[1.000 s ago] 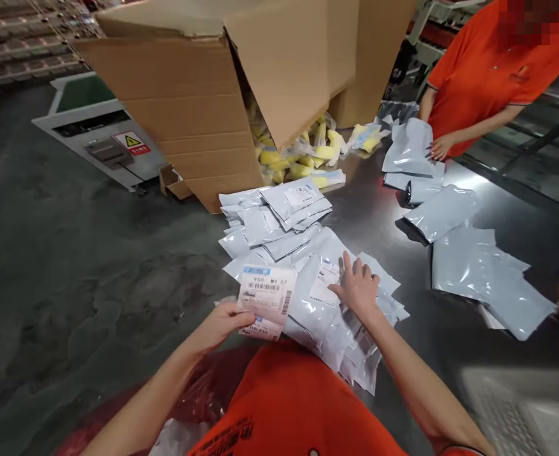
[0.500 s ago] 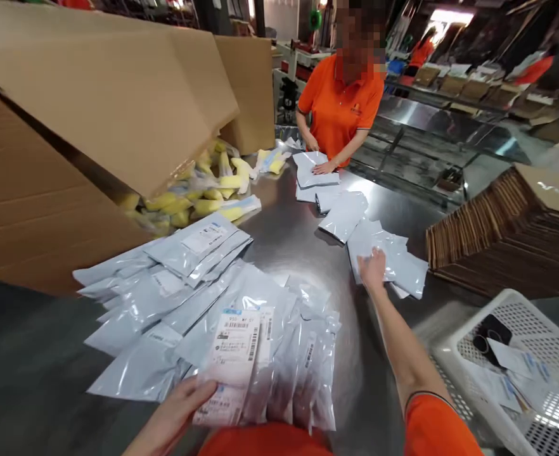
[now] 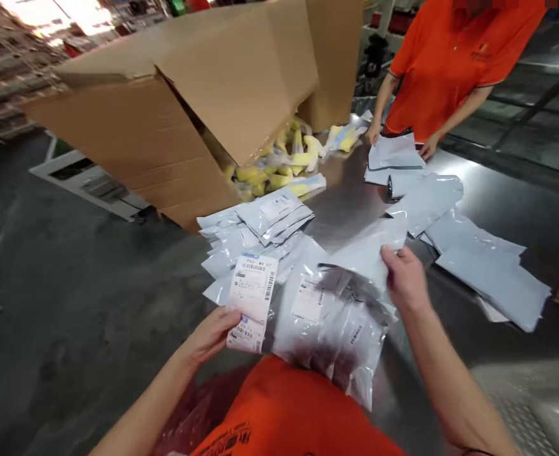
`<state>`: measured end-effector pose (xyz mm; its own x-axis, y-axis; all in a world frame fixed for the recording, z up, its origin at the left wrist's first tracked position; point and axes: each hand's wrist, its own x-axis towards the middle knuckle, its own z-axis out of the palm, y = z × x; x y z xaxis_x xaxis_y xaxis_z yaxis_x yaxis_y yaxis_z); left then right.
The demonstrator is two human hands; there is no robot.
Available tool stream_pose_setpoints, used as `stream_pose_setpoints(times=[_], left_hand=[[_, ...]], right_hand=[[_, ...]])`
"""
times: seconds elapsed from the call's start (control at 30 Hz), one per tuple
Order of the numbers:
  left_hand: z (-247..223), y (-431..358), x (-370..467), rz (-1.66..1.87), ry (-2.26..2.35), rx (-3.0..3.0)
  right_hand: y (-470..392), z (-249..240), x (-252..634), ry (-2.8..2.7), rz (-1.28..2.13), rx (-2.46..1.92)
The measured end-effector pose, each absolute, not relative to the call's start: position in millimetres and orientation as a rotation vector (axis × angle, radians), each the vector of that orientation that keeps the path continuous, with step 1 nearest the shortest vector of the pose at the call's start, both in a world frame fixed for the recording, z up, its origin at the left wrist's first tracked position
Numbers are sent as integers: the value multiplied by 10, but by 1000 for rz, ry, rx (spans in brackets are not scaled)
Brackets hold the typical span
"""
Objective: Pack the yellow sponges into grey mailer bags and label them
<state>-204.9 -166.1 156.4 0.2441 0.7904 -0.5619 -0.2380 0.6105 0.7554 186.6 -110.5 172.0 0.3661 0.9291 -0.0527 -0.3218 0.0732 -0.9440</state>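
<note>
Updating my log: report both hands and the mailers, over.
Left hand gripping printed labels. Right hand holding grey mailer over labelled mailers. No obstruction seen at either hand.

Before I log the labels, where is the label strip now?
In the head view, just left of centre, the label strip is in the left hand, left of a labelled grey mailer.

Label strip [image 3: 252,294]: smallest print unreadable
Left hand [image 3: 214,332]: fingertips hidden behind that strip
Right hand [image 3: 407,280]: some fingertips hidden by the grey mailer [image 3: 367,252]
Yellow things [image 3: 285,170]: partly hidden behind the cardboard flap [image 3: 251,88]
Co-worker [image 3: 453,73]: cut off by the top edge
White crate [image 3: 526,411]: blurred, cut off at lower right
</note>
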Motion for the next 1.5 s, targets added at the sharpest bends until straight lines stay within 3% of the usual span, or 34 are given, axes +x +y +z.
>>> stream_pose_setpoints(times=[0.17,0.23,0.3,0.43,0.6,0.8,1.07,1.23,1.37,1.5], left_hand=[[1536,-1924,-2325,716,1082,747],[1507,-2015,-2376,690,1126,826],[1484,-2086,-2383,625,1175,922],[1437,-2149,-2322,487,1122,1094],[1485,-2157,-2369,451,972,1202],[1768,-2084,-2396,679,1071,1172],[1687,-1924,-2078,747,1294,1359],[1478,-1958,-2303,601,1250,1297],[1344,-2031,-2664,603,1240,1112],[1291,-2017,-2877,811,1178,891]], right_hand=[[-1601,1393,578,-707,1526,-1074],[-1766,1250,423,-895,1835,-1227],[-1831,1250,448,-1180,1916,-1381],[-1636,1551,553,-1472,1548,-1253],[-1514,1750,291,-1626,1683,-1129],[-1834,1741,-14,-1729,1504,-1202],[-2010,1762,-139,-2002,986,-1262],[-1513,1784,363,-1889,609,-1410],[-884,1643,791,-1648,354,-1659],[-721,1241,573,-2012,272,-1838]])
